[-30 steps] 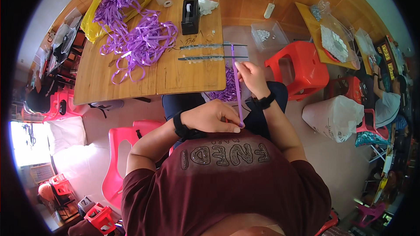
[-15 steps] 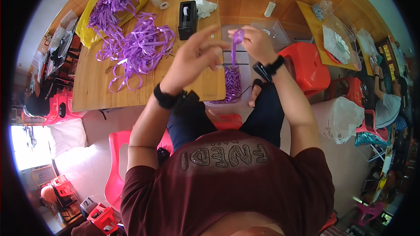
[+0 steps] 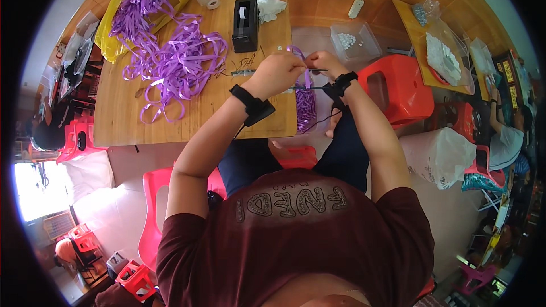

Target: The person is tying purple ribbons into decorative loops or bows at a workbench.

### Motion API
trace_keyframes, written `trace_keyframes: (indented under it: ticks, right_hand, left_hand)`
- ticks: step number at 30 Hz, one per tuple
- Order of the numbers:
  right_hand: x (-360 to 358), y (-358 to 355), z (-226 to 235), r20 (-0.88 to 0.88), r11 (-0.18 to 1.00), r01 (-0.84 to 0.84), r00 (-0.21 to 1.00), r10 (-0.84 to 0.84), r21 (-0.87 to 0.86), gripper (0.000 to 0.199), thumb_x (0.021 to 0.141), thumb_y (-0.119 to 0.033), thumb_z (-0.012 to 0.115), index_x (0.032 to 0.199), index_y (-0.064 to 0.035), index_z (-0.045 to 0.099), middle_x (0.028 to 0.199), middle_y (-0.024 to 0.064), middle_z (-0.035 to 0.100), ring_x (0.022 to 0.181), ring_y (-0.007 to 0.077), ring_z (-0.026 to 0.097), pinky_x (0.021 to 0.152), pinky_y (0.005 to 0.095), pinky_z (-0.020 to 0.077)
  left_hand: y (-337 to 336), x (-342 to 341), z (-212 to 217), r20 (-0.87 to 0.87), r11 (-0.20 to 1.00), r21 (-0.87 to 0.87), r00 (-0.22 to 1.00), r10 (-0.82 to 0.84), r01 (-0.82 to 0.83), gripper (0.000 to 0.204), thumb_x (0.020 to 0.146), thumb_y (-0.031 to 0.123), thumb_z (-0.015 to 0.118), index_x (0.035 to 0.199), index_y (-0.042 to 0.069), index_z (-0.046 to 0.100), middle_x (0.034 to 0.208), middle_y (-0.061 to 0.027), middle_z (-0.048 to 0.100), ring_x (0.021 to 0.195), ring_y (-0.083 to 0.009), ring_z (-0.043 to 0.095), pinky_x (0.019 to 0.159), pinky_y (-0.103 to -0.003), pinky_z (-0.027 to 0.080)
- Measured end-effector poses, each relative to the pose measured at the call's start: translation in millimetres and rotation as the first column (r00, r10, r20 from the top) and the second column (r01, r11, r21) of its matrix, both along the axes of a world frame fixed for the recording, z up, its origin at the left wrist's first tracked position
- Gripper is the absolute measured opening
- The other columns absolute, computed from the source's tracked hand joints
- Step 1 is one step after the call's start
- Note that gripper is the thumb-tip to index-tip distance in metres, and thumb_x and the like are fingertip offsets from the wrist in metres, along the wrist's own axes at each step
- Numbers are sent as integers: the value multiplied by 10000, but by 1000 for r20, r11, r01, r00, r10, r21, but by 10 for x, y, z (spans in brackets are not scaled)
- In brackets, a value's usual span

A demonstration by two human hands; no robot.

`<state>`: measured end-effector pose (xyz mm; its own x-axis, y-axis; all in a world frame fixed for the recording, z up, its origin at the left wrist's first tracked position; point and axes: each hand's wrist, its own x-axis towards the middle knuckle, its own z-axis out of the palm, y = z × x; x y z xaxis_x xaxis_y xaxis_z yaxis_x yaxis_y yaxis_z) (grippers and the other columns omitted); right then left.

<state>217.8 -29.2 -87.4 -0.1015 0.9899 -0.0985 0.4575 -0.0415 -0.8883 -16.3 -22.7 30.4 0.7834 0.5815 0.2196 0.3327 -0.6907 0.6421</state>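
While both hands meet at the near right edge of the table (image 3: 170, 119), the work looks to be at the shaping stage: a short length of purple ribbon (image 3: 306, 77) is being folded or looped between them. The left hand (image 3: 277, 73) has its fingers curled together around one end of the strip, and the right hand (image 3: 324, 63) pinches the other end, fingers closed on it. Just below the fingers more ribbon hangs down in a bunch (image 3: 307, 111) past the table edge toward the lap. I judge the next move calls for a steady pinch at the crossing point so the loop does not spring open. Far left of the fingers lies a loose heap of ribbon (image 3: 179, 62), glossy, flat and narrow, curling on itself. Just left and beyond the fingers stands a black tape dispenser (image 3: 245, 17); right of them sits a clear plastic box (image 3: 355, 42).
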Motion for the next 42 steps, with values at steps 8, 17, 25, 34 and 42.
trace_keyframes:
  ticks: [8, 17, 25, 34, 42]
  right_hand:
    - [-390, -697, -394, -306, 863, 99, 910, -280, -496, 202, 894, -181, 614, 807, -15, 691, 681, 27, 592, 549, 116, 546, 483, 256, 422]
    - [-614, -946, -327, -567, 958, 227, 772, -286, -175, 383, 876, -183, 720, 1209, -42, 593, 794, 25, 630, 583, 92, 543, 515, 234, 436]
    - [-664, -982, -440, -390, 935, 326, 849, -356, -144, 229, 880, -257, 734, 919, -32, 710, 675, -18, 585, 574, 76, 493, 531, 246, 409]
    - [-1086, -2262, -6, -349, 964, 192, 905, -246, -182, 318, 967, -311, 640, 869, -15, 702, 622, -34, 515, 577, 54, 460, 533, 237, 362]
    - [-1119, -2427, 297, -556, 975, 59, 814, -171, -214, 322, 1034, -205, 535, 1275, -13, 630, 675, -50, 515, 609, 26, 463, 559, 191, 376]
  left_hand:
    - [142, 125, -463, -123, 981, 193, 992, -5, 29, 225, 921, 241, 582, 965, 70, 722, 1045, -95, 688, 1174, -327, 522, 1026, -424, 392]
    - [140, 131, -443, -154, 988, 146, 988, -20, 43, 246, 930, 271, 565, 1001, 114, 741, 1114, -80, 680, 1257, -335, 465, 1092, -458, 329]
    - [116, 181, -433, -168, 986, 160, 986, -10, 37, 265, 930, 288, 585, 1034, 95, 734, 1132, -101, 683, 1280, -341, 462, 1091, -449, 343]
    - [115, 136, -427, -173, 988, 148, 985, -7, 33, 265, 937, 286, 573, 1032, 94, 729, 1140, -103, 677, 1288, -341, 458, 1093, -448, 342]
    - [133, 175, -487, -152, 986, 163, 988, 5, 20, 247, 941, 269, 562, 1002, 87, 718, 1138, -88, 678, 1279, -345, 467, 1094, -440, 347]
